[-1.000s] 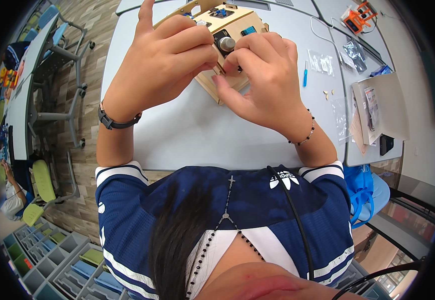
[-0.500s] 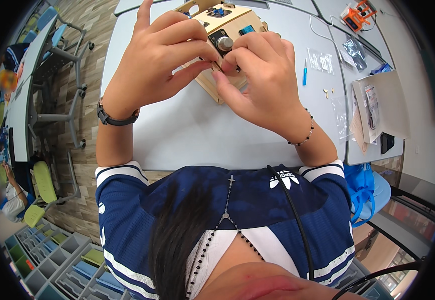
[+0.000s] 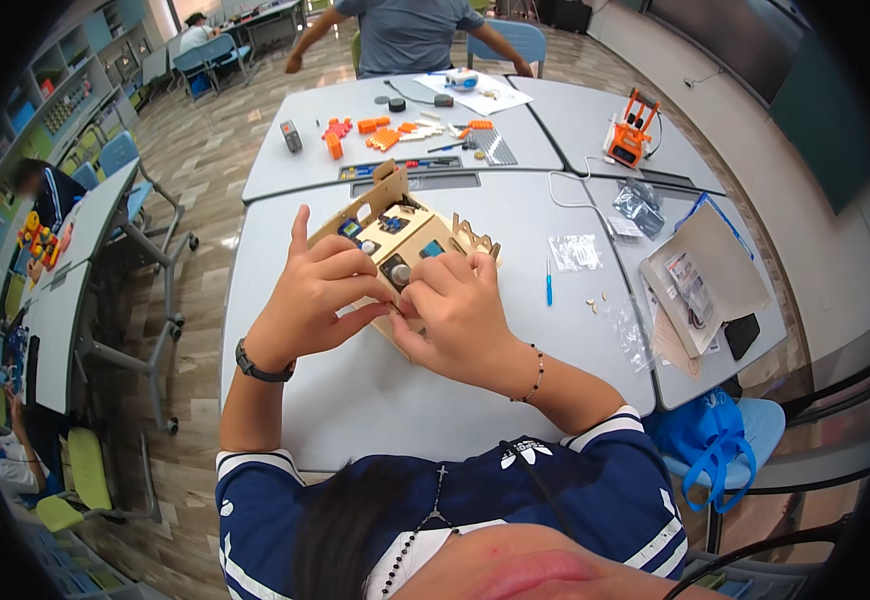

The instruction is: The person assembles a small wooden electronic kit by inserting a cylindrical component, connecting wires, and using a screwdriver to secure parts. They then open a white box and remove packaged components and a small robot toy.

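Note:
A light wooden box [image 3: 419,240] with small electronic modules on its panels stands on the table in front of me. Its black module with a round silver knob [image 3: 401,273] faces me, and a blue module [image 3: 432,249] sits farther up. At the box's near side, my left hand [image 3: 323,292] pinches with thumb and forefinger, its little finger raised. Close against it, my right hand [image 3: 463,318] is also closed in a pinch. A small thin wooden piece [image 3: 396,309] shows between the fingertips, mostly hidden. The fingers cover part of the box's near panel.
Right of the box lie a blue screwdriver [image 3: 549,284], a clear plastic bag [image 3: 576,252] and small wooden bits [image 3: 592,306]. Farther right is an open carton [image 3: 677,262]. Orange blocks [image 3: 383,138] lie across the table; a person [image 3: 410,40] is beyond.
The view has tilted up, bringing the far table and the person beyond into sight. Both hands keep their pinch on the small piece by the box.

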The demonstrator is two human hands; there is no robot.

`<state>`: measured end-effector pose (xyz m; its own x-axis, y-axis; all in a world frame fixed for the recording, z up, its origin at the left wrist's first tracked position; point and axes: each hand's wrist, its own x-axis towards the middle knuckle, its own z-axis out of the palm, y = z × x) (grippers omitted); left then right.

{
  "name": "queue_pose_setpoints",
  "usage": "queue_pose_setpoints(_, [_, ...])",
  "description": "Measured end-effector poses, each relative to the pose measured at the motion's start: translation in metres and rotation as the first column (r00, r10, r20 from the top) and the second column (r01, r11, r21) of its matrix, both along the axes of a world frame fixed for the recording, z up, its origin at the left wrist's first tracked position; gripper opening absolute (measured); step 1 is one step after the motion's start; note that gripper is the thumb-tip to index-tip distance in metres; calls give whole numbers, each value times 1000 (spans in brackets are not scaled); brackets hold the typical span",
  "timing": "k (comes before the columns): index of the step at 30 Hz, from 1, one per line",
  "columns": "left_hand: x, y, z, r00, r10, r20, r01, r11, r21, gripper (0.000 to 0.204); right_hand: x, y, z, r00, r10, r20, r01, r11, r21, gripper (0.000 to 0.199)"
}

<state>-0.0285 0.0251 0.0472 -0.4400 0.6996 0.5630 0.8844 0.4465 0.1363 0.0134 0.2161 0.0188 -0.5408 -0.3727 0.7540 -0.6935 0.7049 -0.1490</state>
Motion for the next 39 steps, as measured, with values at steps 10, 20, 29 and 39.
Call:
queue_pose_setpoints(10, [3,-2,0,998,57,-27,-57,998,0,14,-5,2,-1,993,79,83,-75,996,-43,15])
queue_pose_setpoints(20, [3,0,9,995,75,-59,-78,996,-41,14,-7,-3,-5,1000,22,-7,-22,999,-35,13])
queue_pose_setpoints(29, [11,11,33,884,-110,-454,-136,870,-474,11,-3,-10,-2,993,-90,-72,94,994,53,11])
queue_pose_setpoints(39, [3,9,41,846,-290,-448,-75,766,-638,10,-4,-17,-5,975,-152,-161,173,977,127,15])
